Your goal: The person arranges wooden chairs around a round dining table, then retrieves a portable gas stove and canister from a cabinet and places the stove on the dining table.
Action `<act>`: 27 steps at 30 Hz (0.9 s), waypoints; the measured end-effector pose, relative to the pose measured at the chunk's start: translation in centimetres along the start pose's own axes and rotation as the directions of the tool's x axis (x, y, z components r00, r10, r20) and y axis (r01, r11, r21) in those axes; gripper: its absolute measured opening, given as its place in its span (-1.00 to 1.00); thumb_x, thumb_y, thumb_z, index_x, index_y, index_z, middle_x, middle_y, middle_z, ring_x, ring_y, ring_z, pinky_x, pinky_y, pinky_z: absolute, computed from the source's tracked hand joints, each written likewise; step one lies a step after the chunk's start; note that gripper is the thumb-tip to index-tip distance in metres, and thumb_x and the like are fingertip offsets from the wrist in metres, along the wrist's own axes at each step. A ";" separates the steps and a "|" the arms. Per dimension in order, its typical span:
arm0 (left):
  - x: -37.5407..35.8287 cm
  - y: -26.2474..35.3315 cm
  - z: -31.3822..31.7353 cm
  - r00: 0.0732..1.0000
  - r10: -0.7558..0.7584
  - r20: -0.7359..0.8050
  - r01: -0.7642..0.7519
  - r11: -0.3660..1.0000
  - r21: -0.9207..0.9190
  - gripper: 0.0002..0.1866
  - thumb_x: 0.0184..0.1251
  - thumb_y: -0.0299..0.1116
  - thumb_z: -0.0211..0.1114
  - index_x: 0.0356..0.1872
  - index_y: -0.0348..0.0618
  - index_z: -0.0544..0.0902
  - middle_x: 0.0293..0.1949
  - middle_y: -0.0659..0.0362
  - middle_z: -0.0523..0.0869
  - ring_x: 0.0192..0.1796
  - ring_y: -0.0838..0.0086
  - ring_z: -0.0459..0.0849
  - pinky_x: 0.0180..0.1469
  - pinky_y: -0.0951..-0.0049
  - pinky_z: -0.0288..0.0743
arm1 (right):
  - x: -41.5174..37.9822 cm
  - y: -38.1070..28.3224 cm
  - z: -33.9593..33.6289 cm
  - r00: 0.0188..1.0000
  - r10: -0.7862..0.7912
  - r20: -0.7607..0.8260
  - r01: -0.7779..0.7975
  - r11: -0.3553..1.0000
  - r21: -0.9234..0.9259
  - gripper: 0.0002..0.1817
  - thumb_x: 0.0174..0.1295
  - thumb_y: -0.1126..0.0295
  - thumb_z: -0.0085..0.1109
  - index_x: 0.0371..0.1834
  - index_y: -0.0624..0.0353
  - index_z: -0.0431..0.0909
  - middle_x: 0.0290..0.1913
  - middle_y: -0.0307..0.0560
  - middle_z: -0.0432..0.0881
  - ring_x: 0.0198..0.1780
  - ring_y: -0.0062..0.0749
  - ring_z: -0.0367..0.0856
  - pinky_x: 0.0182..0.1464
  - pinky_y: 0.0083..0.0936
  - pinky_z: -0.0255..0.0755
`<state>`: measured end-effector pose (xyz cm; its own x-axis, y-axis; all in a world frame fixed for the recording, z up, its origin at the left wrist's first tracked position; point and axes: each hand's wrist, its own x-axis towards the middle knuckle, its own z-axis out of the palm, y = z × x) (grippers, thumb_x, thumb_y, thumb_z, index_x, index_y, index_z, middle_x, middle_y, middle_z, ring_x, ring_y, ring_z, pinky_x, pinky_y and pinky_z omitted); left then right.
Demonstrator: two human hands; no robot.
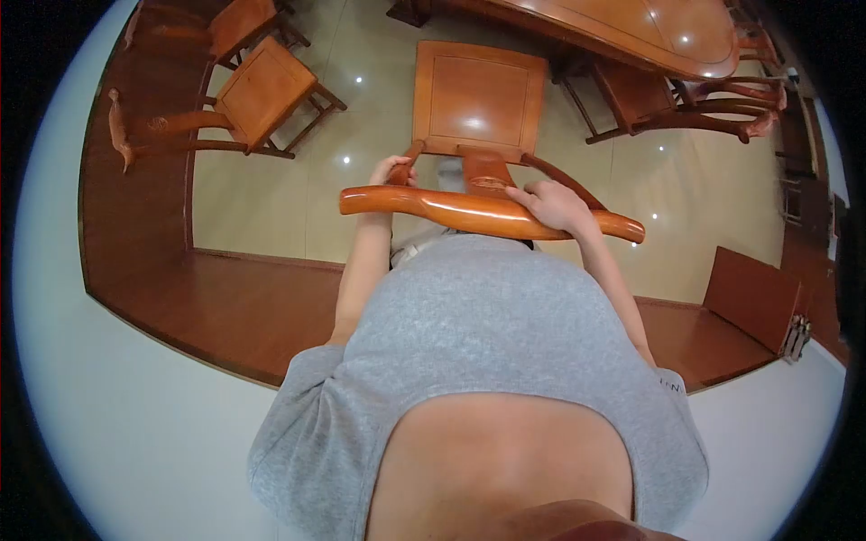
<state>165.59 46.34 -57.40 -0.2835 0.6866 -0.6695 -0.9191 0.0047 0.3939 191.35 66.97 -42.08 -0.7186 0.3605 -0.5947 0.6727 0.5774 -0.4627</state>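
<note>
A brown wooden chair stands in front of me with its back towards my body. Its curved top rail runs across just ahead of my grey shirt. My left hand is closed around the left back post, below the rail. Over the right part of the top rail lies my right hand, its fingers bent across the wood near the carved back splat. Some fingertips of both hands are hidden. The chair's legs are out of sight under the seat.
A wooden table with a rounded end is beyond the chair at the upper right. Another chair stands at the left, and more chairs are at the right by the table. Brown wall panelling runs behind me. A brown panel juts out at lower right.
</note>
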 end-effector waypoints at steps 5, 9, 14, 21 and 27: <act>-1.0 -0.2 -1.4 0.979 -0.201 -0.033 0.196 0.975 -0.108 -0.72 0.29 -0.26 0.22 -0.12 -0.25 0.51 -0.46 0.10 0.58 -0.48 0.44 0.59 -0.46 0.49 0.56 | -2.4 -0.3 -1.2 0.999 -0.009 0.045 0.008 1.000 0.019 -0.25 0.38 -0.22 -0.19 -0.38 0.37 0.65 -0.29 0.32 0.67 -0.16 0.16 0.65 -0.05 -0.09 0.47; -1.0 1.2 -5.0 0.865 -0.418 0.277 0.466 0.874 -0.137 -0.68 0.38 -0.22 0.10 -0.05 -0.28 0.43 -0.36 0.08 0.54 -0.35 0.37 0.58 -0.30 0.36 0.55 | -2.7 -1.3 -1.2 0.997 -0.070 0.026 0.070 0.997 -0.014 -0.25 0.38 -0.22 -0.19 -0.34 0.37 0.66 -0.20 0.32 0.67 -0.08 0.12 0.65 0.05 -0.12 0.47; -0.9 1.4 -4.4 0.774 -0.441 0.454 0.580 0.782 -0.228 -0.64 0.41 -0.19 0.06 -0.08 -0.35 0.36 -0.23 0.04 0.47 -0.19 0.35 0.55 -0.12 0.27 0.52 | -2.7 -1.9 -3.2 0.989 -0.068 0.131 0.064 0.998 0.028 -0.26 0.38 -0.22 -0.16 -0.27 0.35 0.69 -0.13 0.32 0.67 -0.01 0.10 0.64 0.07 -0.13 0.47; -0.1 0.9 -2.9 0.950 -0.247 0.190 0.282 0.941 -0.189 -0.61 0.37 -0.23 0.08 -0.05 -0.45 0.36 -0.25 -0.05 0.57 -0.25 0.25 0.63 -0.12 0.23 0.58 | 0.2 0.1 -4.3 0.990 -0.058 0.128 0.054 0.998 0.033 -0.25 0.34 -0.27 -0.14 -0.25 0.30 0.70 -0.17 0.31 0.68 -0.07 0.10 0.66 0.03 -0.14 0.48; 0.9 1.3 -2.1 0.954 -0.277 0.119 0.298 0.925 -0.236 -0.56 0.36 -0.26 0.03 -0.01 -0.57 0.36 -0.36 -0.08 0.61 -0.32 0.19 0.67 -0.19 0.23 0.63 | 0.8 0.2 -5.3 0.991 -0.080 0.107 0.077 0.996 0.038 -0.25 0.32 -0.28 -0.11 -0.22 0.30 0.71 -0.17 0.31 0.68 -0.07 0.10 0.66 0.00 -0.14 0.49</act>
<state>163.57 45.40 -58.85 0.0167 0.7398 -0.6726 -0.9992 0.0374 0.0163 189.93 71.23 -39.18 -0.7473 0.2324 -0.6225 0.6219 0.5747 -0.5319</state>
